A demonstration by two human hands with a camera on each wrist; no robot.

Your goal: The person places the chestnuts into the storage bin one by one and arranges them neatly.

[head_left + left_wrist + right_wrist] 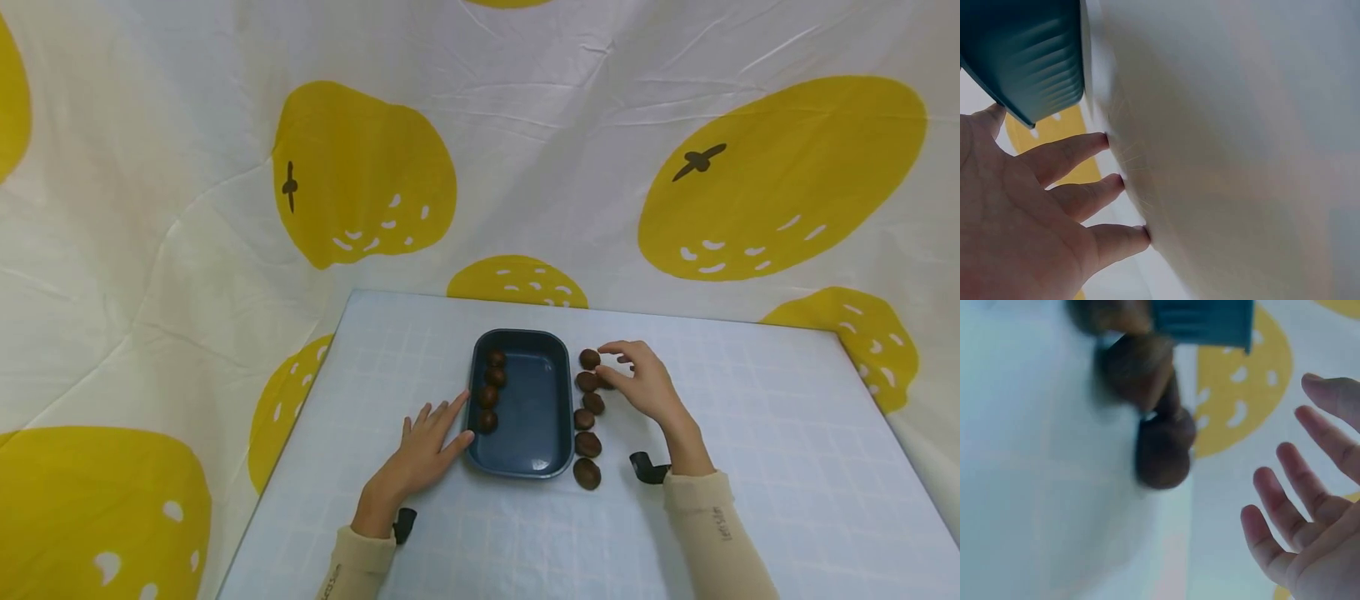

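Observation:
A dark blue rectangular tray [536, 417] lies on the table. Several brown chestnuts [488, 397] form a line along its left inner side. Outside its right wall, more chestnuts [588, 444] stand in an uneven column on the cloth. My left hand [423, 454] rests at the tray's left side, thumb and forefinger against the wall; in the left wrist view the other fingertips touch the table. Over the far end of the outer column hovers my right hand [645, 383], fingers apart and holding nothing. One chestnut [606, 380] there is partly hidden by its thumb.
The table [787, 433] has a pale checked cover. Behind it hangs a white cloth with yellow fruit prints [783, 179]. A black strap end [648, 468] sticks out by the right wrist, and another [404, 526] by the left.

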